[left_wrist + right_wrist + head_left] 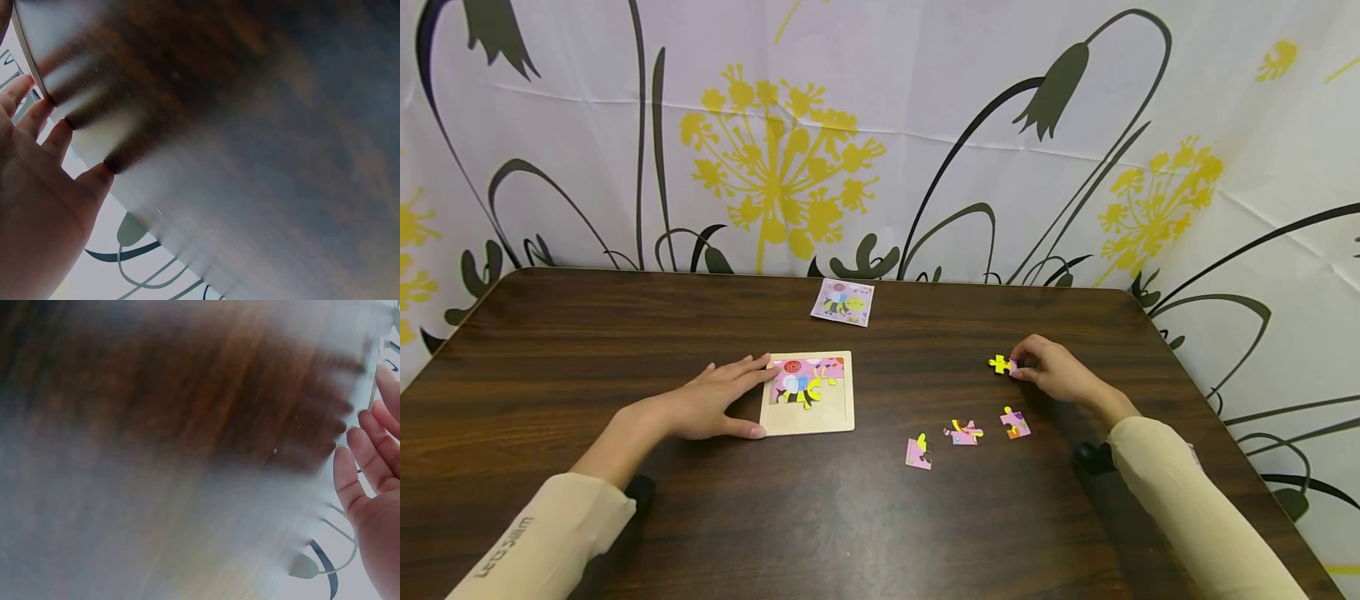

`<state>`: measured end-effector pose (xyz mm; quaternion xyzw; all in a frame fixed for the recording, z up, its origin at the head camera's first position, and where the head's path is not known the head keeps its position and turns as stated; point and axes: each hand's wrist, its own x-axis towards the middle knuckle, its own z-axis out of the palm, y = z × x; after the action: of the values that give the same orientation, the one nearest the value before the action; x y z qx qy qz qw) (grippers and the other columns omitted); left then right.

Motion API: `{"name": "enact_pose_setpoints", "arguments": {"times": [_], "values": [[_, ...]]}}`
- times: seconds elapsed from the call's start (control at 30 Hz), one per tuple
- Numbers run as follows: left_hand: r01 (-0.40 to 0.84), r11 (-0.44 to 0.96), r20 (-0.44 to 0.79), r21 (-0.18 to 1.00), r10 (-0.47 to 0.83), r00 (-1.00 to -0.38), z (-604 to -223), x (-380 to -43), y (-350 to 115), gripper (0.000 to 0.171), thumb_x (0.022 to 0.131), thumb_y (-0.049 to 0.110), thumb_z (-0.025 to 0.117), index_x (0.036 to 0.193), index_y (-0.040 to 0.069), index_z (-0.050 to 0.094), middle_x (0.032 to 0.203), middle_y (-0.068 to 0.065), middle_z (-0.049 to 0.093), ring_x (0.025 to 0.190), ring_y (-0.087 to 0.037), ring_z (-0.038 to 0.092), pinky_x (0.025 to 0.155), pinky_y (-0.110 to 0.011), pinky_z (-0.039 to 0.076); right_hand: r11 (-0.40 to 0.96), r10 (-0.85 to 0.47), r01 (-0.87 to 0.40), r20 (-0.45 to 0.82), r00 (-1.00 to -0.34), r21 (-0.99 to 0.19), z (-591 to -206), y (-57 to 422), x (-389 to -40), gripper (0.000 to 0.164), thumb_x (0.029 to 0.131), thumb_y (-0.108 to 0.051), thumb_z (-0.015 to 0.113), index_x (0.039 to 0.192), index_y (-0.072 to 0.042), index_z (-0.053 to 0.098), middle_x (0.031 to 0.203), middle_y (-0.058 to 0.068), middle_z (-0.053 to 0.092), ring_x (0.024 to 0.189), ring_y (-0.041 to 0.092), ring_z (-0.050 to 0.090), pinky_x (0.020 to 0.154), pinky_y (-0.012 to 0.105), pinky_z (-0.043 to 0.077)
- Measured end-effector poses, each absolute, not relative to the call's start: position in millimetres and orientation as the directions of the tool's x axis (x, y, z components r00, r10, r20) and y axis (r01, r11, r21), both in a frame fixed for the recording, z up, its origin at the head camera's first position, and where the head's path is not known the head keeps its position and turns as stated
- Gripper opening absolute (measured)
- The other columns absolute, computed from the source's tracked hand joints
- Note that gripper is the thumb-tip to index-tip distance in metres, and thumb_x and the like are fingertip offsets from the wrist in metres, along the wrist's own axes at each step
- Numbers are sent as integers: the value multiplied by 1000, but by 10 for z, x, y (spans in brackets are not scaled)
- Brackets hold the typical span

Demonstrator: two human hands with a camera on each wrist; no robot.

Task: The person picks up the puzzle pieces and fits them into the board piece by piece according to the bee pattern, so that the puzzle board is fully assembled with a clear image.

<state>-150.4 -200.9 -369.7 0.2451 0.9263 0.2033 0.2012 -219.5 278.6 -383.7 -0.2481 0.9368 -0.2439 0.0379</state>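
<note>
A wooden puzzle tray (823, 419) lies on the table, with several joined pink, blue and yellow pieces (796, 385) in its upper part. Resting at the tray's left side, my left hand (709, 406) has its fingers spread and its thumb at the lower left corner. In the left wrist view, the fingers of the left hand (53, 187) reach to the tray's edge. Over on the right, my right hand (1058, 372) pinches a yellow and pink puzzle piece (1002, 364) by its right end. The right wrist view shows the right hand (382, 519), but the piece is hidden there.
Three loose pieces lie between the tray and the right hand: a left one (917, 452), a middle one (964, 432) and a right one (1016, 422). A picture card (843, 302) sits near the back edge of the brown table (760, 517). Behind hangs a flowered cloth (925, 100).
</note>
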Motion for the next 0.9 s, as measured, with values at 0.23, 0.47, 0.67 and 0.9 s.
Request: {"name": "enact_pose_setpoints", "arguments": {"times": [0.23,0.47,0.67,0.9], "values": [[377,792,-268,479,541,-797,-3701,-1505,-2005,89,78,53,63,143,6,26,149,-20,14,134,-41,11,101,-64,5,743,-497,-472,82,-864,-474,-3848,2781,-2199,16,83,-4,66,96,1,59,91,8,55,82,21,54,70,36,45],[374,794,-269,479,538,-799,-3711,-1509,-2011,89,77,53,63,143,6,26,149,-20,15,134,-41,11,101,-64,5,735,-506,-491,103,-856,-467,-3808,2738,-2187,19,82,-3,66,100,4,61,91,9,55,79,19,53,68,33,45],[382,789,-262,481,545,-796,-3700,-1506,-2008,87,78,52,63,143,6,27,148,-21,16,134,-42,12,100,-65,6,711,-539,-522,113,-835,-470,-3741,2664,-2195,19,82,-2,66,100,4,62,94,9,55,80,19,51,69,33,45],[373,800,-277,469,535,-798,-3711,-1515,-2014,88,78,52,64,143,6,26,149,-20,15,135,-40,11,101,-64,5,673,-576,-557,127,-808,-487,-3619,2513,-2191,20,82,-2,66,102,3,62,95,8,55,81,18,51,70,33,47]]}}
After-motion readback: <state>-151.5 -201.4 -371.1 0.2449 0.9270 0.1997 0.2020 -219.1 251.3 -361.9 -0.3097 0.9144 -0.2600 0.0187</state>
